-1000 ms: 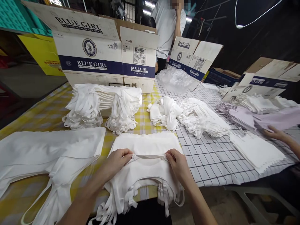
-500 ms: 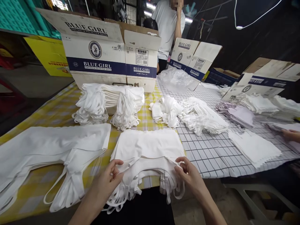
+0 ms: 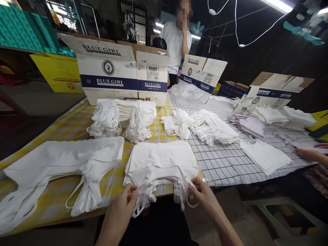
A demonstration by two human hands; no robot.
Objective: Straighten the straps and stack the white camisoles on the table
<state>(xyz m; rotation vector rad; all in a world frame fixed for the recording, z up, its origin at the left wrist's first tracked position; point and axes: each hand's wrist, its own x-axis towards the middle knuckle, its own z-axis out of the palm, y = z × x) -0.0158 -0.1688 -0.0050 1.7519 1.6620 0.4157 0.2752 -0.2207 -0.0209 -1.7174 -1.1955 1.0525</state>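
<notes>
A stack of white strappy tops (image 3: 161, 155) lies in front of me at the table's near edge, straps hanging over the side. My left hand (image 3: 126, 198) pinches the uppermost top at its left edge, near the strap. On the other side, my right hand (image 3: 202, 193) has thumb and fingers closed on the right edge of the same top, by its strap. The neckline curves between both hands. Left of this stack, a second spread of white tops (image 3: 102, 153) reaches along the yellow checked cloth (image 3: 115, 186).
Behind stand a bundled white stack (image 3: 123, 116), crumpled white garments (image 3: 176, 123) and another pile (image 3: 212, 126). A large Blue Girl carton (image 3: 110, 73) and smaller cartons (image 3: 197, 73) rise farther back. At right, another person's hand (image 3: 307, 153) is near pale fabric. A person (image 3: 175, 41) stands opposite.
My view has tilted up and shifted right. Both hands have slid down along the top's sides toward the straps and the near table edge.
</notes>
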